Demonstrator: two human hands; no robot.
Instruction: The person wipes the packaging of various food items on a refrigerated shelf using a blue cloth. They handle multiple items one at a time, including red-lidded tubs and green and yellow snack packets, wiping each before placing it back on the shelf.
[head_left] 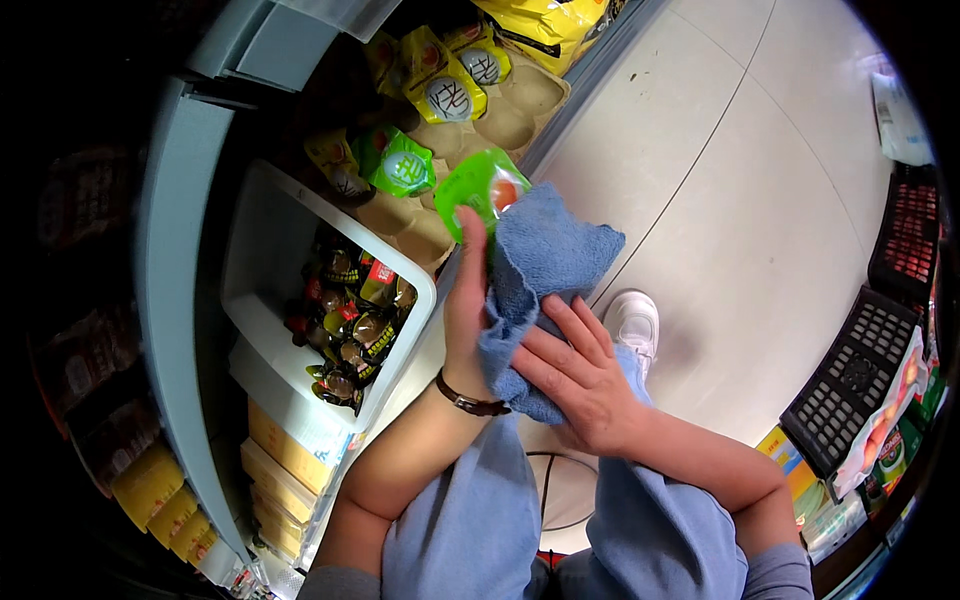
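Thumb up along its near side, my left hand [465, 300] holds a shiny green packet [477, 190]; its other fingers are hidden. A blue terry cloth [552, 245] drapes over that palm and part of the packet. My right hand [583, 378] lies on the cloth, its fingers stretched and slightly apart, pressing it toward the left hand. The right thumb is out of sight. Just beyond, a pulp egg tray [505, 127] holds several yellow packets [447, 98] and another green packet [405, 165], each with a round label.
Left of my hands stands a white bin [390, 262] with several dark wrapped packets [350, 340]. A grey-blue shelf frame [165, 290] borders it. Cardboard boxes [285, 450] sit below. Black crates [848, 380] with goods line the right. My white shoe [633, 322] rests on the tiled floor [720, 220].
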